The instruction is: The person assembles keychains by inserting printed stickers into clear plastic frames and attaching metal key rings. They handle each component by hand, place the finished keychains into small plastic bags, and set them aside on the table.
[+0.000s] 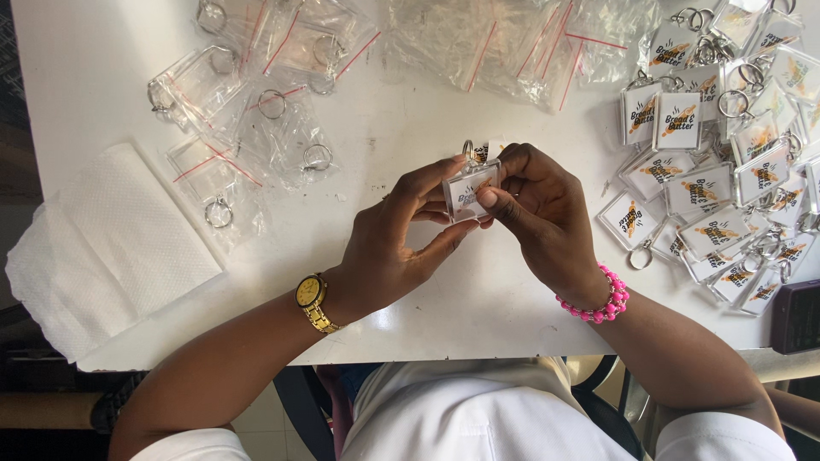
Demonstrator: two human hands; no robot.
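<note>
napkin: a folded white paper napkin (111, 248) lies far to the left of the keychain i hold, partly over the counter's edge.
bagged blanks: clear keychain cases in small zip bags (248, 111) lie up and to the left of the keychain, metal rings showing through the plastic.
empty bags: a heap of clear zip bags with red strips (512, 43) sits straight above the keychain, at the far edge.
left hand: my left hand (389, 252) has its fingers narrowed on the keychain's left edge, thumb below and forefinger on top; a gold watch (312, 294) is on that wrist.
keychain: the clear rectangular keychain (468, 189) with a printed paper insert is held between both hands just above the white counter (478, 299), its ring pointing away from me.
right hand: my right hand (547, 218) pinches the keychain's right side, thumb pressed on its face; a pink bead bracelet (598, 303) circles that wrist.
finished pile: many filled keychains (717, 162) lie heaped to the right of the one i hold.
dark object: a dark box-like thing (796, 316) sits lower right of the keychain, past the pile.
</note>
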